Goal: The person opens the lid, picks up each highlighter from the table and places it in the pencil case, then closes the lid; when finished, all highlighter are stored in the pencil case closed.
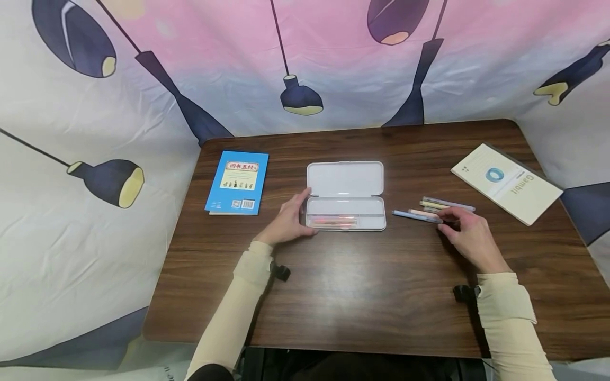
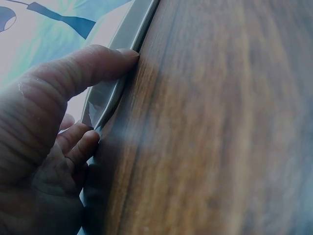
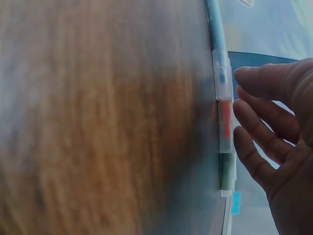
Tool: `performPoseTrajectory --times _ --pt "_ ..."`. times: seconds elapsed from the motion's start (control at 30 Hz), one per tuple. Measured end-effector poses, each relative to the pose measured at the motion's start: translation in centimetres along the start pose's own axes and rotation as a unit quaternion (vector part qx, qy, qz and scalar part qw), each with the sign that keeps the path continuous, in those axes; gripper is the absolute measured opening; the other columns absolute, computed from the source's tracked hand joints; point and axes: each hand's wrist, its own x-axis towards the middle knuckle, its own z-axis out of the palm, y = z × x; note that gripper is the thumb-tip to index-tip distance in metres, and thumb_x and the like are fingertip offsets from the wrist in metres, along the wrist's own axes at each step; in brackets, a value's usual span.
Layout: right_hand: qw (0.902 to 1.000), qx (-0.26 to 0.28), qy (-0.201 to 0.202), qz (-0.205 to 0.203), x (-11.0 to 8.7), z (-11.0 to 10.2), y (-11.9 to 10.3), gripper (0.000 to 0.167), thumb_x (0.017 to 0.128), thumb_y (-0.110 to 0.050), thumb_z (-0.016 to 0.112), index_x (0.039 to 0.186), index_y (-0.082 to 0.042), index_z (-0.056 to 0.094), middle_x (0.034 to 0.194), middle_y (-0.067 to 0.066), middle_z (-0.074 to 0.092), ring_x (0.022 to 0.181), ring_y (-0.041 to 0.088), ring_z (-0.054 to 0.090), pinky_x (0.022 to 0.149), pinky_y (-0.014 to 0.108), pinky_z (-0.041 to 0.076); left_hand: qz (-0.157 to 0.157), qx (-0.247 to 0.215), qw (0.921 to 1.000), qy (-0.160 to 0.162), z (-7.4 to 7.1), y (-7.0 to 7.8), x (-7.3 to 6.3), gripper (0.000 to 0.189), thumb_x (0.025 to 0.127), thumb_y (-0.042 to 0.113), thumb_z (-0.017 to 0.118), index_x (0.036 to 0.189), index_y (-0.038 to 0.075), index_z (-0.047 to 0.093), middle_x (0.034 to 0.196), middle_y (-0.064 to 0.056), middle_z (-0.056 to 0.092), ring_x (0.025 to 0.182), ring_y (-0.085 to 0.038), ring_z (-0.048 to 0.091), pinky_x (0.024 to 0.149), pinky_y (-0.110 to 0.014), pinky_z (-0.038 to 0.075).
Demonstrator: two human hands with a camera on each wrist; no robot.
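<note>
A white pencil case (image 1: 345, 179) lies with its lid folded back, several orange-red pens (image 1: 332, 221) in its front compartment. At its left end my left hand (image 1: 288, 218) holds the case, thumb along the front edge and a finger near the hinge. In the left wrist view the thumb (image 2: 100, 68) presses on the case's rim (image 2: 111, 98). To the right of the case lie several capped pens, among them a blue pen (image 1: 413, 216) and a purple pen (image 1: 449, 203). My right hand (image 1: 469, 236) is over their right ends, fingers apart; contact cannot be made out.
A blue book (image 1: 236, 182) with Chinese lettering lies to the left on the brown wooden table (image 1: 343, 296). A cream notebook (image 1: 506, 182) lies slanted at the right. Behind the table hangs a patterned cloth (image 1: 238, 69).
</note>
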Motion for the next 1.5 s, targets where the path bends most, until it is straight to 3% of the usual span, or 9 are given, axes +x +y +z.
performPoseTrajectory --times 0.1,0.27,0.6,1.07,1.3,1.5 --pt "1.0000 -0.004 -0.008 -0.004 0.2 0.2 -0.1 0.024 0.088 0.002 0.079 0.111 -0.001 0.073 0.102 0.023 0.075 0.100 0.041 0.067 0.084 0.057 0.048 -0.007 -0.006 0.9999 -0.006 0.1 -0.2 0.0 0.116 0.080 0.035 0.091 0.170 0.028 0.018 0.173 -0.013 0.027 0.159 -0.041 0.018 0.125 -0.066 0.019" --pt "0.9998 -0.007 -0.015 -0.007 0.3 0.5 -0.2 0.024 0.088 0.004 0.078 0.110 -0.001 0.072 0.102 0.024 0.075 0.101 0.045 0.067 0.084 0.061 0.048 -0.008 -0.005 0.9999 -0.010 0.1 -0.3 0.1 0.118 0.079 0.036 0.091 0.170 0.029 0.017 0.175 -0.012 0.022 0.160 -0.041 0.015 0.125 -0.066 0.018" --pt "0.9989 -0.024 -0.029 -0.027 0.8 0.8 -0.1 0.021 0.086 0.007 0.077 0.105 0.000 0.072 0.093 0.020 0.075 0.088 0.040 0.068 0.077 0.056 0.049 -0.013 -0.008 0.9998 -0.009 -0.1 0.0 -0.2 0.116 0.080 0.035 0.091 0.170 0.029 0.018 0.175 -0.012 0.022 0.160 -0.041 0.015 0.125 -0.067 0.019" --pt "0.9993 -0.014 -0.027 -0.022 0.7 0.7 -0.6 0.022 0.088 0.008 0.075 0.109 0.000 0.073 0.094 0.018 0.075 0.088 0.035 0.067 0.076 0.051 0.049 -0.005 -0.008 1.0000 -0.003 -0.1 -0.1 -0.2 0.116 0.079 0.033 0.091 0.170 0.026 0.019 0.174 -0.015 0.024 0.160 -0.043 0.015 0.126 -0.066 0.017" --pt "0.9990 -0.003 -0.016 -0.042 1.8 1.1 -2.1 0.021 0.090 0.007 0.075 0.110 0.001 0.072 0.100 0.021 0.074 0.091 0.036 0.068 0.078 0.052 0.049 -0.007 -0.005 1.0000 -0.004 -0.1 -0.1 -0.3 0.116 0.080 0.033 0.090 0.170 0.027 0.018 0.171 -0.014 0.029 0.158 -0.042 0.019 0.125 -0.066 0.021" --pt "0.9955 0.003 -0.056 -0.076 3.9 2.8 -4.8 0.018 0.093 0.005 0.072 0.111 0.001 0.072 0.103 0.021 0.074 0.092 0.037 0.067 0.081 0.055 0.052 0.003 0.003 1.0000 0.001 0.0 0.0 -0.2 0.117 0.078 0.031 0.091 0.170 0.025 0.019 0.160 -0.012 0.043 0.151 -0.040 0.031 0.122 -0.063 0.028"
